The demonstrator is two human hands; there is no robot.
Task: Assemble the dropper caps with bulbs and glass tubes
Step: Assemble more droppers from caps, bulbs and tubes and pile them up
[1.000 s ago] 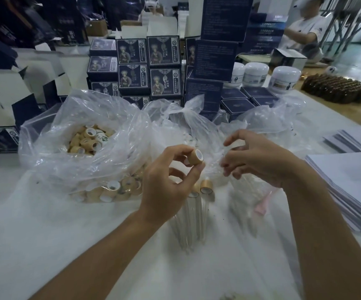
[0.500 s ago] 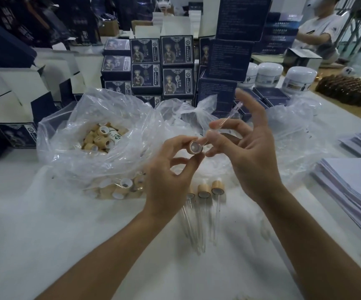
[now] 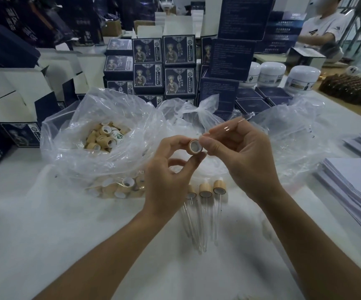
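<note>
My left hand (image 3: 168, 176) pinches a wood-coloured dropper cap (image 3: 195, 146) between thumb and forefinger, its open end facing me. My right hand (image 3: 243, 156) pinches a thin glass tube (image 3: 243, 118) that slants up and right from the cap; the tube's lower end is hidden by my fingers. Three assembled droppers (image 3: 205, 192) lie side by side on the white table below my hands, tubes pointing toward me. A clear plastic bag (image 3: 67, 135) on the left holds several loose caps (image 3: 105, 138).
More crumpled clear bags (image 3: 294, 135) lie behind and right of my hands. Stacked dark blue boxes (image 3: 164, 66) and white jars (image 3: 302, 77) stand at the back. A pile of white sheets (image 3: 352, 187) sits right. Another person (image 3: 324, 29) works at far right.
My right hand picked a glass tube out of the bag area and brought it to the cap in my left hand; its fingers have now closed around the tube at the cap.
</note>
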